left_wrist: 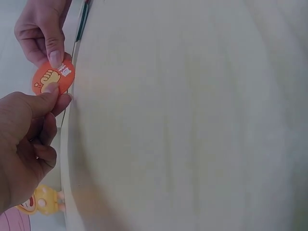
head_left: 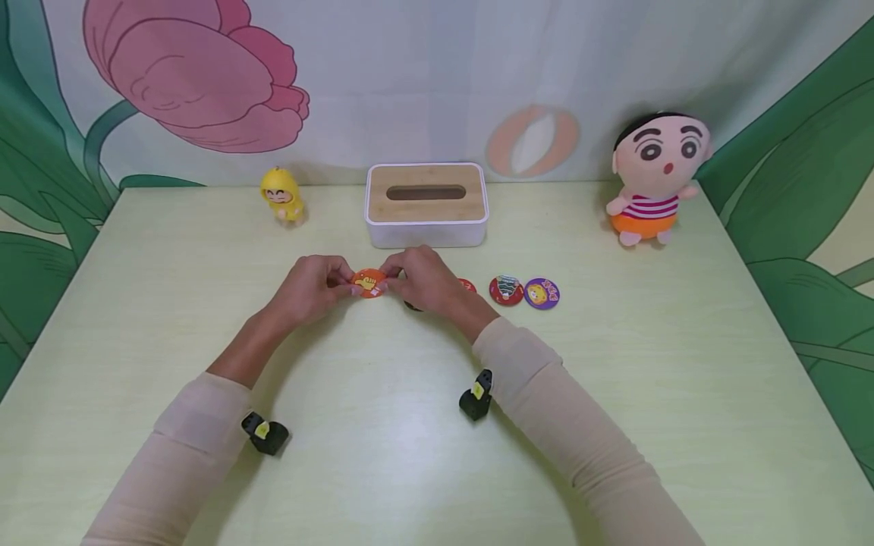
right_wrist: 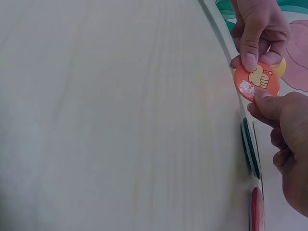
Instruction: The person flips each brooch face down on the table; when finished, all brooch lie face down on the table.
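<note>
An orange round badge [head_left: 369, 283] with a yellow fist drawn on it is held between both hands above the table. My left hand [head_left: 309, 288] pinches its left edge between thumb and fingers, and my right hand [head_left: 425, 279] pinches the opposite edge. In the right wrist view both thumbs press on the printed face of the badge [right_wrist: 265, 79]. Close by the right hand lies a dark-rimmed badge [head_left: 413, 306], mostly hidden under that hand. A red badge [head_left: 468, 285] shows partly behind the right wrist.
A red badge [head_left: 506, 290] and a purple badge [head_left: 542, 293] lie side by side farther right. Behind the hands stands a white tissue box [head_left: 426, 233] with a wooden lid. A yellow figurine [head_left: 281, 196] is at back left, a plush doll [head_left: 649, 178] at back right.
</note>
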The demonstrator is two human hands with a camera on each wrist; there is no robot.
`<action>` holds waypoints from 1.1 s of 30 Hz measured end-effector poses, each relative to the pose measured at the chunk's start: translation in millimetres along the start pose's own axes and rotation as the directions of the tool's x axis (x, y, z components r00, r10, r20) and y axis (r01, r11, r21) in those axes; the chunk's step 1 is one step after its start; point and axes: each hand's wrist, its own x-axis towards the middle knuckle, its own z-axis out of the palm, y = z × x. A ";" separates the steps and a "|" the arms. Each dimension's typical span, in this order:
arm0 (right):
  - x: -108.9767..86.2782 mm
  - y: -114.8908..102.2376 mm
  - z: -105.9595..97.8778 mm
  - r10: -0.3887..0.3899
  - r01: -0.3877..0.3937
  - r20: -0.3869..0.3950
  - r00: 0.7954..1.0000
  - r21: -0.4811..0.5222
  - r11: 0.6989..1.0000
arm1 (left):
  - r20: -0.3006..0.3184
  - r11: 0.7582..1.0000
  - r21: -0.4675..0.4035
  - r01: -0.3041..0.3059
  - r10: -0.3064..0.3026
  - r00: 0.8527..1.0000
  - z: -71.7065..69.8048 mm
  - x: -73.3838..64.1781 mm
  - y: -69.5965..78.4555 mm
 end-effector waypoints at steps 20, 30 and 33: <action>-0.1 6.0 0.7 -0.117 0.117 -0.006 0.993 -0.019 0.993 | -0.037 0.994 -0.111 0.001 -0.005 0.999 -3.4 -3.2 -6.7; -3.0 5.5 1.9 -0.098 0.092 0.067 0.993 0.086 0.992 | 0.012 0.989 -0.147 0.011 -0.009 1.000 -6.9 -4.8 -9.7; -2.1 3.4 1.4 -0.083 0.075 0.098 0.992 0.079 0.994 | 0.024 0.989 -0.145 0.026 -0.023 0.999 -6.3 -4.8 -11.2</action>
